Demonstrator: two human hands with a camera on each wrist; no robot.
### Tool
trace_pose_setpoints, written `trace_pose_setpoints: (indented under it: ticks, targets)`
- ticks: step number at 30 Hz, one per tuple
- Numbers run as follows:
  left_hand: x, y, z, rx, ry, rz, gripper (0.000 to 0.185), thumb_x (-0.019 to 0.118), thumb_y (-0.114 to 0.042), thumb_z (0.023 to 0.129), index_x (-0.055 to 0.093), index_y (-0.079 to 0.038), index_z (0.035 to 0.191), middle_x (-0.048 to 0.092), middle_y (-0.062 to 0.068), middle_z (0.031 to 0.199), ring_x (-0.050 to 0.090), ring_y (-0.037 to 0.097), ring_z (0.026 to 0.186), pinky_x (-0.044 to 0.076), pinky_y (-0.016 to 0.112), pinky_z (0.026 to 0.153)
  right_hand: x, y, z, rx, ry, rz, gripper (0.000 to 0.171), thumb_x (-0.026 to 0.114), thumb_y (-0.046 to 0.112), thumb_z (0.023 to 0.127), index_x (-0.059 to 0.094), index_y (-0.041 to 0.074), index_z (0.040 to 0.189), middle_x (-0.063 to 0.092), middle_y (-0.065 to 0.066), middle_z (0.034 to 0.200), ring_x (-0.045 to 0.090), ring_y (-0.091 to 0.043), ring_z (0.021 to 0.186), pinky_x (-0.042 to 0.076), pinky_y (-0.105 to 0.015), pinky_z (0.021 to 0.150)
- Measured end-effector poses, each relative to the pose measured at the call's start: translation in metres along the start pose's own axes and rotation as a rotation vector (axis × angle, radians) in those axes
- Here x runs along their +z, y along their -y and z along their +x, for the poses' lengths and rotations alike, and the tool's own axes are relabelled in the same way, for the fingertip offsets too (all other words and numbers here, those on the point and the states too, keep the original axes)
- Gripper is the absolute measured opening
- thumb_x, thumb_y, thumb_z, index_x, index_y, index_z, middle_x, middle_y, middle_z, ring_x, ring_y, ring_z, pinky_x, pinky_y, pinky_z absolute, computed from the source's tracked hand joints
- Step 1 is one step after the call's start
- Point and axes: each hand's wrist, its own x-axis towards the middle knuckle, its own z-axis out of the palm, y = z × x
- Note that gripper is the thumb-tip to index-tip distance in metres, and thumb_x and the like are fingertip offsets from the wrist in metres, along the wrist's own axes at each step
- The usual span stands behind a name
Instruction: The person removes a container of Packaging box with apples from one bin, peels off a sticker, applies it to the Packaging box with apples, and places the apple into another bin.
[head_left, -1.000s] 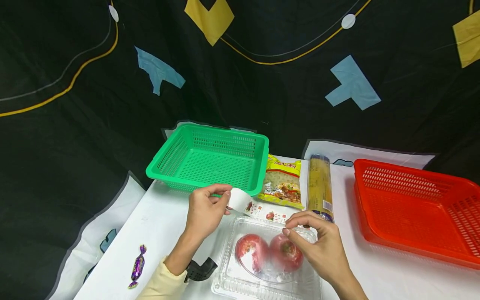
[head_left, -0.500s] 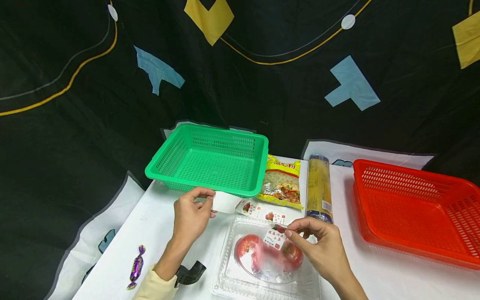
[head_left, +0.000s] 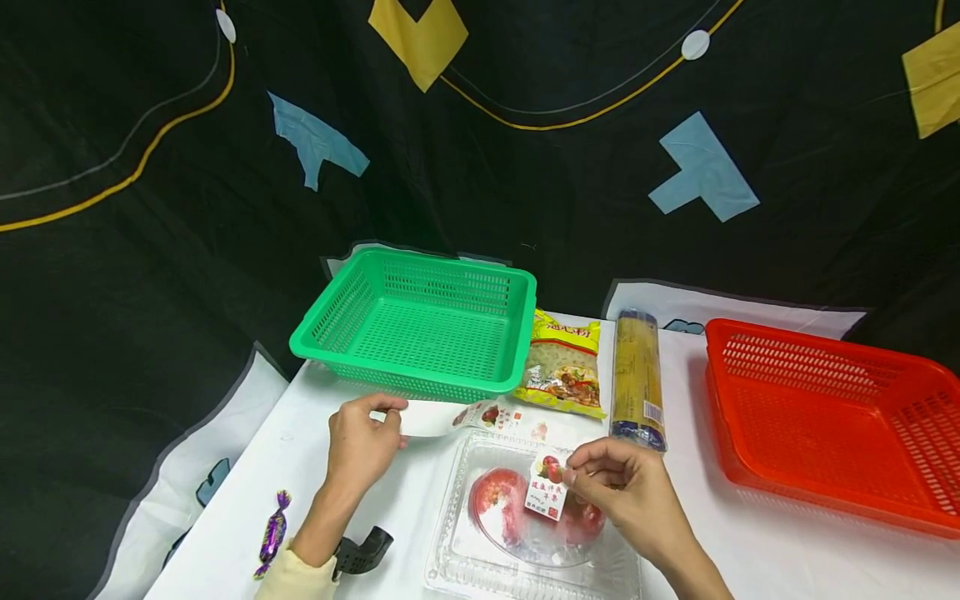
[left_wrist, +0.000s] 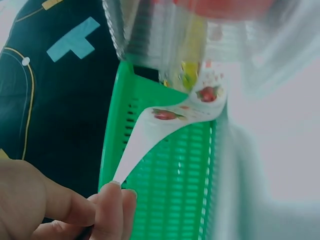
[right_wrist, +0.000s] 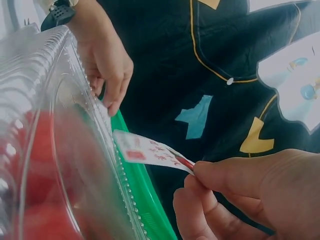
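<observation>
My left hand (head_left: 365, 442) pinches the blank end of a strip of label stickers (head_left: 431, 419), which stretches right behind the container and shows printed red fruit labels farther along. In the left wrist view the strip (left_wrist: 145, 135) twists away from the fingertips. Between thumb and fingers, my right hand (head_left: 628, 492) pinches a single white sticker (head_left: 547, 485) printed with red fruit and red characters. It hangs over the lid of a clear plastic clamshell container (head_left: 468, 500), and two red apples (head_left: 497, 504) show through that lid. The right wrist view shows the sticker (right_wrist: 150, 150) by one edge.
Behind the strip stands a green basket (head_left: 412, 385). A yellow food packet (head_left: 562, 367) and a long yellow-and-blue packet (head_left: 637, 375) lie at the back. A red basket (head_left: 825, 492) is on the right. Left of the left arm lies a purple wrapped candy (head_left: 273, 533).
The left hand has moved left and down, drawing the strip's blank end with it. A sticker now shows in the right hand, its printed face turned to the head camera.
</observation>
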Motion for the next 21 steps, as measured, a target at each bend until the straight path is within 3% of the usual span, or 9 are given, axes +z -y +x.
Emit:
trace_pose_setpoints:
  ticks: [9,16,21]
  targets:
    - [0.002,0.017,0.010,0.016,-0.044,0.098,0.021,0.055,0.007,0.085,0.075,0.002,0.089,0.066,0.008,0.063,0.058,0.015,0.043,0.041,0.030,0.041,0.001,0.000,0.002,0.122,0.081,-0.007,0.014,0.079,0.010,0.083,0.071,0.001,0.089,0.071,-0.008,0.079,0.058,-0.013,0.056,0.042,-0.023,0.046]
    - [0.004,0.027,0.016,0.010,-0.094,0.170,0.014,0.064,-0.003,0.083,0.076,0.001,0.087,0.069,0.012,0.083,0.063,0.029,0.077,0.045,0.039,0.061,0.002,-0.005,0.003,0.125,0.105,-0.054,0.009,0.078,0.003,0.081,0.071,0.002,0.087,0.069,-0.007,0.076,0.057,-0.013,0.055,0.046,-0.024,0.047]
    - [0.006,0.034,0.020,0.014,-0.089,0.172,0.012,0.069,-0.005,0.086,0.075,0.002,0.093,0.067,0.014,0.085,0.061,0.029,0.072,0.044,0.039,0.059,0.005,-0.006,0.003,0.133,0.112,-0.121,0.011,0.076,-0.003,0.080,0.070,0.005,0.086,0.067,-0.004,0.073,0.056,-0.011,0.055,0.045,-0.023,0.046]
